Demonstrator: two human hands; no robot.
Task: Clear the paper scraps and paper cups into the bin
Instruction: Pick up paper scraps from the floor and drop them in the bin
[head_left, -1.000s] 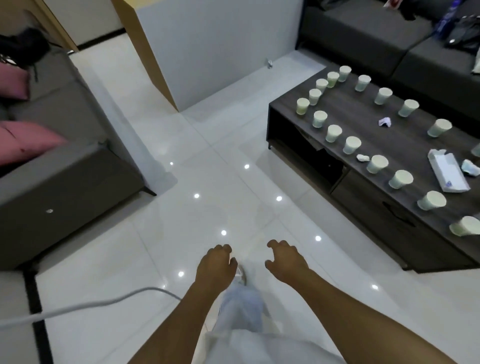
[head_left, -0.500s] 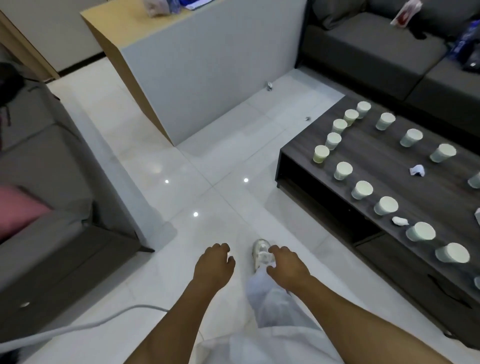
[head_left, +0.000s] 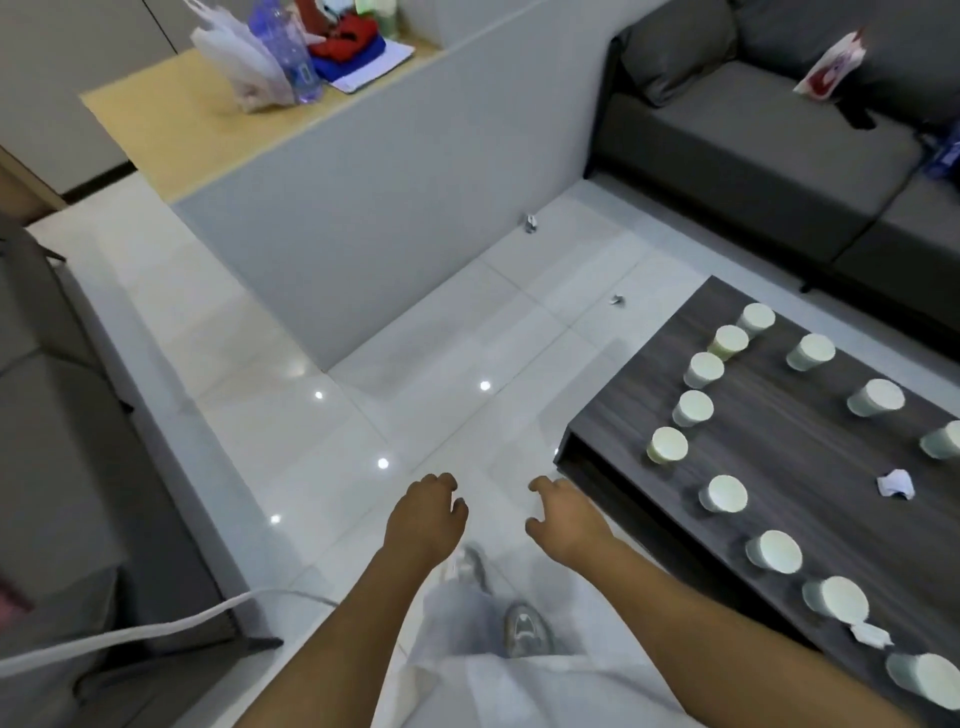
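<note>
My left hand and right hand hang apart, fingers loose, holding nothing. The paper cups stand upside down in rows on the dark coffee table at my three o'clock, nearer my right hand, a crumpled paper scrap among them; no bin in sight

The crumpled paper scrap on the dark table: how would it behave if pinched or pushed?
The paper scrap looks crumpled and small, so probably very light and easy to squash when pinched. Pushed, it would likely skid across the smooth table rather than roll, and might be flicked away.
</note>
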